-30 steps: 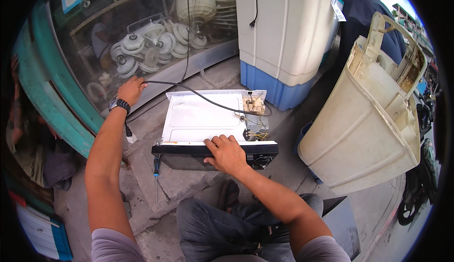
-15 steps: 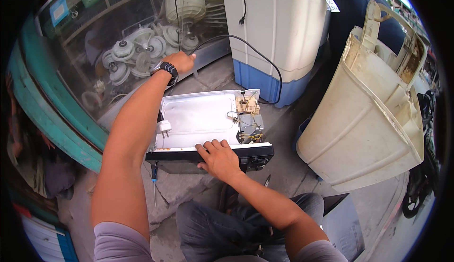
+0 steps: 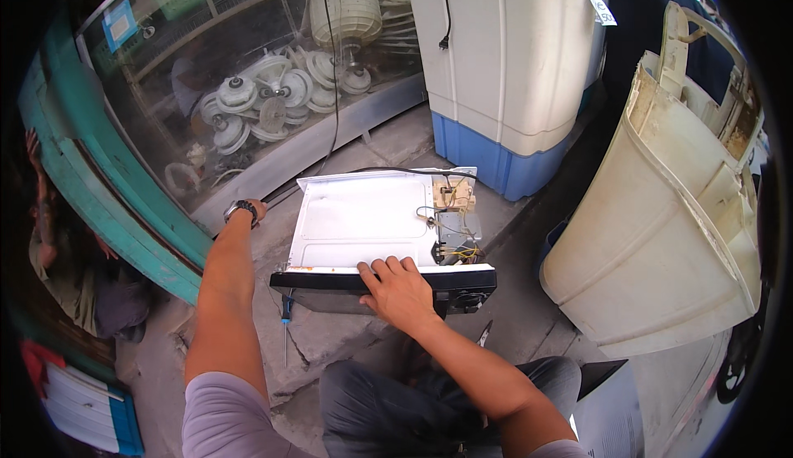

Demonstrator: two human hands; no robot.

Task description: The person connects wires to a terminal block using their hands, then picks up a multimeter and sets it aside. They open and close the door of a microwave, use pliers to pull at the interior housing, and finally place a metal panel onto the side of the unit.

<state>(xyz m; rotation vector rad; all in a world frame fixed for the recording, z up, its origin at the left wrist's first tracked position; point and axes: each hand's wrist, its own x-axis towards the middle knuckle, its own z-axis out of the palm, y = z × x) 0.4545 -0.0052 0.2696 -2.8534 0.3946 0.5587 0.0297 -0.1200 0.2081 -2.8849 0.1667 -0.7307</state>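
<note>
A microwave oven (image 3: 363,223) with its outer cover off stands on the paving in front of me, its white cavity top and wired parts (image 3: 458,231) exposed. My right hand (image 3: 401,294) grips its black front edge, fingers over the top and thumb against the front. To the oven's left, my left hand (image 3: 258,210), with a watch at the wrist, is closed on a black power cord (image 3: 289,194). That cord runs along the oven's back edge. The left fingertips are partly hidden. A blue-handled screwdriver (image 3: 287,309) lies by the oven's front left corner.
A cream and blue washing machine body (image 3: 496,70) stands behind. At right leans a worn cream plastic tub (image 3: 652,218). A glass case (image 3: 264,94) of white pulley-like parts stands back left, beside a green frame (image 3: 124,177). Another person (image 3: 83,276) is at far left.
My left hand has moved down and left with the cord, which now lies along the oven's back edge. The white plug is out of sight. My right hand stays on the front edge.
</note>
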